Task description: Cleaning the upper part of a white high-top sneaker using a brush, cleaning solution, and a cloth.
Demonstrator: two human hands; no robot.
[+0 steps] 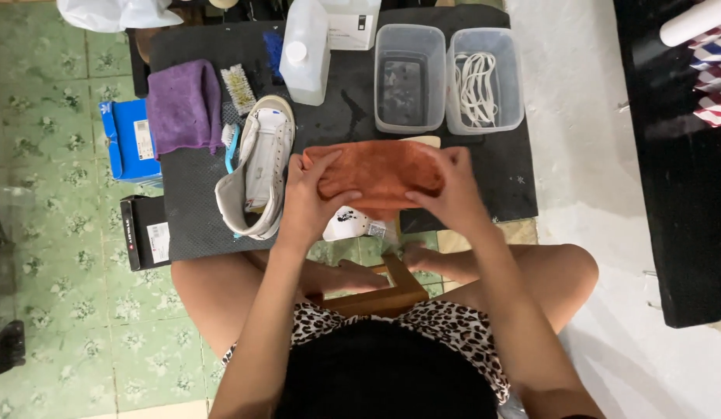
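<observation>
Orange cloth (380, 174) is held up in front of the person, above the near edge of the counter (492, 178), stretched between both hands. The left hand (310, 203) grips its left end, thumb lying across the front and fingers (323, 159) curled over the top edge. The right hand (453, 194) grips the right end the same way, fingers closed on the fabric. Part of a white shoe (351, 225) with black marks shows just below the cloth, mostly hidden by it.

Just left of the left hand, a second white shoe (259, 167) lies on the counter's dark mat, with a blue toothbrush (231, 143) beside it. Farther left sit a purple cloth (185, 105) and a bristle brush (238, 88). Behind the orange cloth stand a white jug (306, 54), a clear tub of water (408, 77), and a second tub (486, 79) holding white laces (477, 87). On the green tiled floor to the left are a blue box (127, 140) and a black box (145, 231).
</observation>
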